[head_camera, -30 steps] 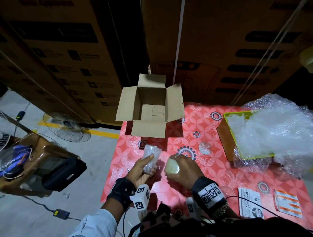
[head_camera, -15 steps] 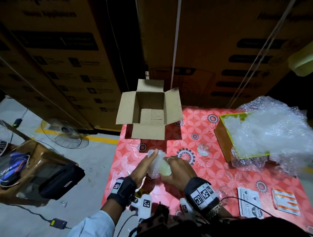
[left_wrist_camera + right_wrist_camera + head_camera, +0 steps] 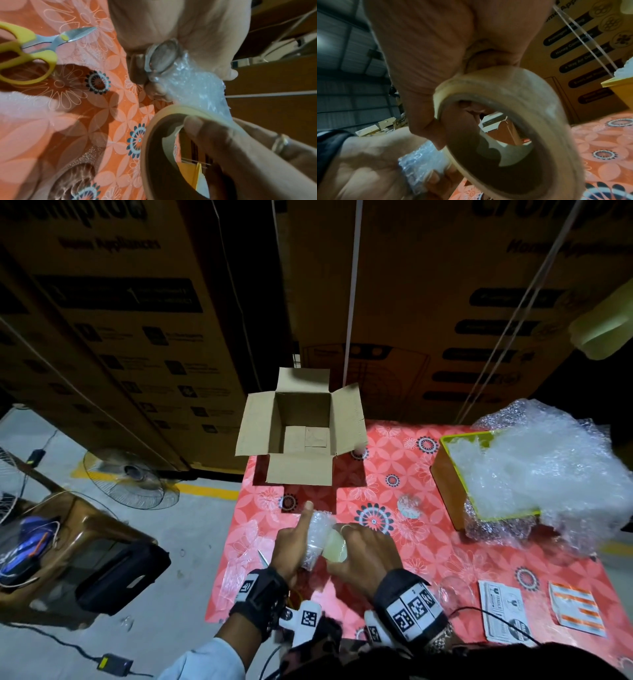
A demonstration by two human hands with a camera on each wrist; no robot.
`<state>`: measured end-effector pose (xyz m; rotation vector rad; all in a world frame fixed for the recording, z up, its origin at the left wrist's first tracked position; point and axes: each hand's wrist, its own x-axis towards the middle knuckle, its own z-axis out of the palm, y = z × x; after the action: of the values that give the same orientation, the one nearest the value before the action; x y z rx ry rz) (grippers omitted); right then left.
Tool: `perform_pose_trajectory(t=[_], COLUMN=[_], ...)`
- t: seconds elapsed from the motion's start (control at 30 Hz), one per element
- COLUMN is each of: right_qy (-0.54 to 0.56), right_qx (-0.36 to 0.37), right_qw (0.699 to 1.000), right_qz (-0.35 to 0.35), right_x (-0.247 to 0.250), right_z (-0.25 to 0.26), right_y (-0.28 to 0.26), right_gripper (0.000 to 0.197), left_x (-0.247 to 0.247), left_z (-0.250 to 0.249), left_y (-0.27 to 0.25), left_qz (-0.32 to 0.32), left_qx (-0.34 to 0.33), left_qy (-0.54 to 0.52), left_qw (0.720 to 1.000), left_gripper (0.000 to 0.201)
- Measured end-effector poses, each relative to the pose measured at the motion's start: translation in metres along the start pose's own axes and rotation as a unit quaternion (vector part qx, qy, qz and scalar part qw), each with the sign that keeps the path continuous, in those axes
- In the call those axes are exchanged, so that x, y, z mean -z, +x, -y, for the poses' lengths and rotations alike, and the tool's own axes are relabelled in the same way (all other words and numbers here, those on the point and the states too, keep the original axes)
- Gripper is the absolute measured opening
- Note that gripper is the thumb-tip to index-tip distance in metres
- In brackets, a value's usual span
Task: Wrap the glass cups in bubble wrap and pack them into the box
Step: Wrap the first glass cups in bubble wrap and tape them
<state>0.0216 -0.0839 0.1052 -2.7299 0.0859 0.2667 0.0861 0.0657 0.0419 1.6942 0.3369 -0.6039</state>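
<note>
The left hand (image 3: 291, 546) curls its fingers (image 3: 435, 178) round the wrapped glass cup (image 3: 317, 537), thumb laid along its far side, holding it above the surface (image 3: 428, 542) short of the open box (image 3: 301, 433). The right hand (image 3: 363, 556) pinches the tape roll (image 3: 513, 121) against the cup's near side. Light but breakable under slippery, yielding bubble wrap, the cup is probably best gripped around its middle, gently.
</note>
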Motion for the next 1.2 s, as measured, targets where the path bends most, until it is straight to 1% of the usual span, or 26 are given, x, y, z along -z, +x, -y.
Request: perform_pose_trajectory(t=[0.07,0.13,0.2,0.27,0.33,0.37,0.43,0.47,0.5,0.53,0.6,0.63,0.73,0.77,0.8,0.87,0.93,0.97,1.0,1.03,1.07,1.1,1.13,1.17,1.2], right_qy=[-0.002,0.001,-0.010,-0.038,-0.072,-0.068,-0.040,-0.027,-0.006,0.016,0.046,0.052,0.052,0.050,0.048,0.059,0.089,0.104,0.111,0.113,0.113,0.115,0.116,0.117,0.114], right_qx=[-0.004,-0.007,-0.014,-0.022,-0.023,-0.023,-0.017,-0.014,-0.011,-0.009,0.001,0.007,0.020,0.028,0.033,0.038,0.056,0.069,0.079,0.086,0.089,0.090,0.091,0.093,0.095], right_qw=[1.000,1.000,1.000,0.999,0.997,0.997,0.999,1.000,1.000,1.000,0.999,0.999,0.998,0.998,0.998,0.997,0.994,0.991,0.989,0.989,0.988,0.988,0.988,0.988,0.989], right_qz=[-0.010,-0.003,0.004,0.016,0.021,0.014,-0.004,0.000,0.000,0.002,0.009,0.011,0.007,0.007,0.010,0.021,0.036,0.043,0.050,0.052,0.049,0.042,0.034,0.026,0.021], right_x=[0.004,0.006,0.004,0.001,-0.002,-0.004,-0.005,-0.006,-0.006,-0.006,-0.006,-0.006,-0.003,-0.003,-0.004,-0.003,-0.002,-0.002,-0.001,-0.001,-0.002,-0.004,-0.007,-0.010,-0.011], right_z=[0.002,0.004,0.004,0.003,-0.001,-0.004,-0.009,-0.008,-0.008,-0.008,-0.007,-0.006,-0.004,-0.004,-0.002,0.000,0.001,0.001,0.002,0.002,0.003,0.003,0.002,0.002,0.001], right_y=[-0.001,-0.003,-0.003,0.000,0.000,-0.001,-0.001,-0.003,-0.004,-0.003,-0.002,-0.001,-0.002,-0.002,-0.002,-0.002,-0.002,-0.001,-0.001,0.000,0.001,0.002,0.004,0.005,0.006], right_gripper=[0.048,0.034,0.027,0.029,0.030,0.029,0.026,0.026,0.028,0.035,0.049,0.048,0.036,0.036,0.036,0.035,0.031,0.026,0.021,0.020,0.021,0.020,0.018,0.016,0.017], left_x=[0.003,0.003,0.000,-0.002,-0.002,0.000,0.005,0.007,0.010,0.013,0.025,0.028,0.028,0.029,0.029,0.030,0.031,0.031,0.030,0.029,0.028,0.026,0.022,0.018,0.013], left_z=[0.004,0.011,0.016,0.021,0.016,0.012,0.002,0.000,0.000,0.002,0.011,0.013,0.019,0.018,0.020,0.022,0.021,0.020,0.020,0.019,0.020,0.020,0.021,0.020,0.023], left_y=[0.002,0.005,0.007,0.005,-0.006,-0.010,-0.015,-0.017,-0.019,-0.019,-0.012,-0.014,-0.016,-0.016,-0.014,-0.012,-0.012,-0.014,-0.014,-0.016,-0.016,-0.015,-0.013,-0.013,-0.009], left_qz=[0.038,0.064,0.067,0.081,0.114,0.128,0.148,0.176,0.212,0.235,0.254,0.262,0.243,0.226,0.212,0.176,0.124,0.117,0.127,0.143,0.156,0.155,0.138,0.100,0.049], left_qx=[0.025,0.036,0.047,0.064,0.066,0.068,0.081,0.091,0.101,0.111,0.125,0.118,0.066,0.051,0.037,0.028,0.019,0.016,0.017,0.020,0.017,0.015,0.008,-0.004,-0.022], left_qy=[-0.039,-0.061,-0.083,-0.119,-0.157,-0.162,-0.161,-0.167,-0.173,-0.175,-0.176,-0.156,-0.081,-0.058,-0.047,-0.048,-0.065,-0.077,-0.093,-0.106,-0.111,-0.096,-0.069,-0.034,-0.002], left_qw=[0.998,0.995,0.993,0.988,0.979,0.976,0.972,0.966,0.957,0.950,0.943,0.945,0.964,0.971,0.975,0.983,0.990,0.990,0.987,0.984,0.981,0.983,0.988,0.994,0.999], left_gripper=[0.096,0.101,0.103,0.103,0.095,0.090,0.083,0.083,0.085,0.087,0.090,0.086,0.060,0.060,0.064,0.069,0.057,0.050,0.046,0.046,0.051,0.059,0.067,0.072,0.075])
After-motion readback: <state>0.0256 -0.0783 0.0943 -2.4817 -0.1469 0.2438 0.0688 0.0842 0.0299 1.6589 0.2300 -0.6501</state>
